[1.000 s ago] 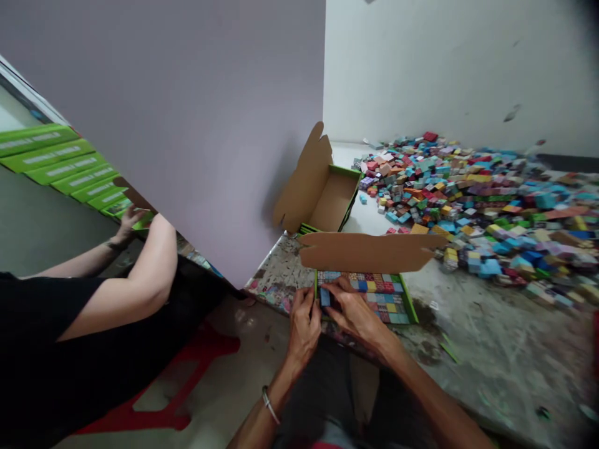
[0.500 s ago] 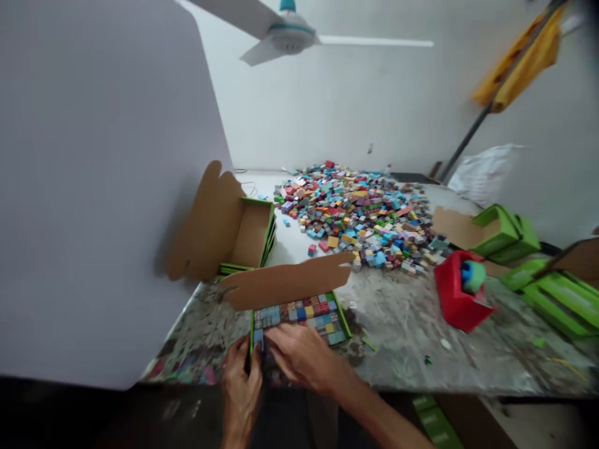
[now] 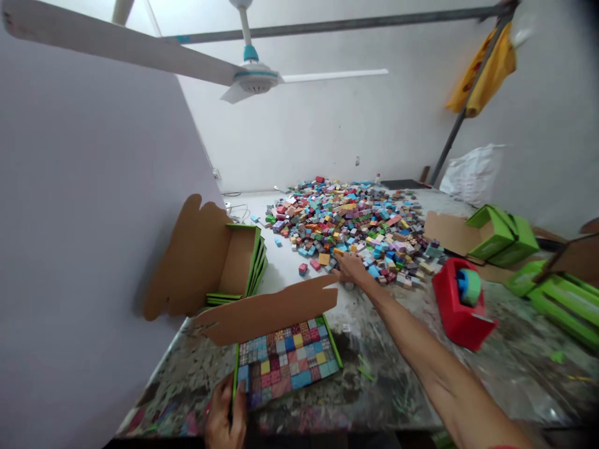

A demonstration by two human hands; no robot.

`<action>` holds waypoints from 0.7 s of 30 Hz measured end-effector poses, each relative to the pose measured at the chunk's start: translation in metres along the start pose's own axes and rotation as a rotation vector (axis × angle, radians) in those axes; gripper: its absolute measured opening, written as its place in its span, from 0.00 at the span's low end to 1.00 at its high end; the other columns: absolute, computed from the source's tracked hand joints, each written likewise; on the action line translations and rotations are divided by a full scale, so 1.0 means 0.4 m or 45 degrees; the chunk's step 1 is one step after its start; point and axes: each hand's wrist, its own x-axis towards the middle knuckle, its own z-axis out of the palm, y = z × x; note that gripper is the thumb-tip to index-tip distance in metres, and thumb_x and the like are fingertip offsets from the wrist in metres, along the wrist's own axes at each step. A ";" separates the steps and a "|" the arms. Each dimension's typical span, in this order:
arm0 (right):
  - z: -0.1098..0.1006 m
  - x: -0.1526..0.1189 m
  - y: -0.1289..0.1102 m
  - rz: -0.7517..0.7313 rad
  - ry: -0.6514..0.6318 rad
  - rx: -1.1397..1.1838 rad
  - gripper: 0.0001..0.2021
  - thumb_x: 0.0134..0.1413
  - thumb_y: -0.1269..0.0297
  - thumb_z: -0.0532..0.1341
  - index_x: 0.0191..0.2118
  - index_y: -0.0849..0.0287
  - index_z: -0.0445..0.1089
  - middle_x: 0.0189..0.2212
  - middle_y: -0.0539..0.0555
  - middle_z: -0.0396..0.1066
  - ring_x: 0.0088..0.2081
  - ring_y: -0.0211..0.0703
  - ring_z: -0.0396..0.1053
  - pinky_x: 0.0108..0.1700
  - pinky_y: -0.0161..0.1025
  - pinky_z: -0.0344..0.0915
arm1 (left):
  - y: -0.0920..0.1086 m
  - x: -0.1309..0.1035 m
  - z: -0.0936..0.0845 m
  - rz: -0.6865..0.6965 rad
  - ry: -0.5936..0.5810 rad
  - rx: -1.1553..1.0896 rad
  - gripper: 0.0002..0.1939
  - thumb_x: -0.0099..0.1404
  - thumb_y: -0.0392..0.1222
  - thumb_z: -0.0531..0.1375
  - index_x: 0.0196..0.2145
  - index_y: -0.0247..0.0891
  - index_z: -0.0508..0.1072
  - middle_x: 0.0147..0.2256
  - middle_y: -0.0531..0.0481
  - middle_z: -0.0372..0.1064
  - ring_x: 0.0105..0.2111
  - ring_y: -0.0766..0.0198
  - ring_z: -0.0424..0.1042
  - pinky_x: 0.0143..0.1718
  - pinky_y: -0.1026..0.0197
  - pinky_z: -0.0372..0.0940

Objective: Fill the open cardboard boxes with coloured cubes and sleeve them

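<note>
A green-edged box (image 3: 336,349) with a brown cardboard lid flap (image 3: 276,310) lies near the table's front edge, filled with small patterned blocks in several colours. My left hand (image 3: 226,411) grips the box's left front corner, thumb over the inside edge by a blue block (image 3: 243,375). Farther back, my right hand (image 3: 350,267) reaches to the near edge of a large heap of loose blocks (image 3: 346,215). Its fingers are at the blocks beside a yellow-orange one (image 3: 324,259); whether they hold a block is too small to tell.
Open green boxes with a brown flap (image 3: 187,262) are stacked at the left. A red tape dispenser (image 3: 461,312) stands right of my right forearm. More green boxes (image 3: 508,234) lie at the far right. A white bag (image 3: 472,174) sits behind them.
My right hand has left the box and moved forward to the heap. My left hand remains at the box's left side. The camera view has shifted, showing more of the fan and wall.
</note>
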 end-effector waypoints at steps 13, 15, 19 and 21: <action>-0.011 -0.423 0.047 -0.340 -0.018 0.507 0.16 0.62 0.58 0.51 0.49 0.60 0.67 0.44 0.59 0.68 0.47 0.47 0.64 0.51 0.44 0.61 | 0.075 -0.003 -0.024 -0.026 0.014 0.142 0.31 0.63 0.62 0.49 0.49 0.33 0.70 0.48 0.39 0.66 0.51 0.49 0.65 0.54 0.47 0.60; -0.005 -0.458 0.078 -0.172 0.074 0.691 0.18 0.63 0.57 0.48 0.51 0.61 0.65 0.45 0.59 0.69 0.47 0.46 0.66 0.50 0.43 0.63 | 0.113 -0.020 -0.033 0.084 0.222 0.193 0.29 0.64 0.57 0.52 0.54 0.32 0.66 0.51 0.38 0.62 0.52 0.49 0.63 0.54 0.47 0.60; 0.013 -0.494 0.141 0.193 0.183 0.782 0.21 0.64 0.54 0.44 0.48 0.61 0.68 0.36 0.55 0.72 0.36 0.45 0.69 0.40 0.42 0.67 | 0.216 -0.086 -0.021 0.521 0.119 0.095 0.19 0.66 0.40 0.55 0.54 0.40 0.67 0.48 0.44 0.64 0.50 0.57 0.66 0.54 0.54 0.61; 0.020 -0.504 0.168 0.227 0.261 0.721 0.21 0.64 0.54 0.45 0.46 0.60 0.69 0.35 0.55 0.72 0.37 0.45 0.69 0.41 0.43 0.67 | 0.270 -0.128 0.018 0.663 -0.232 -0.016 0.18 0.67 0.35 0.53 0.54 0.41 0.66 0.48 0.45 0.66 0.50 0.60 0.67 0.52 0.58 0.63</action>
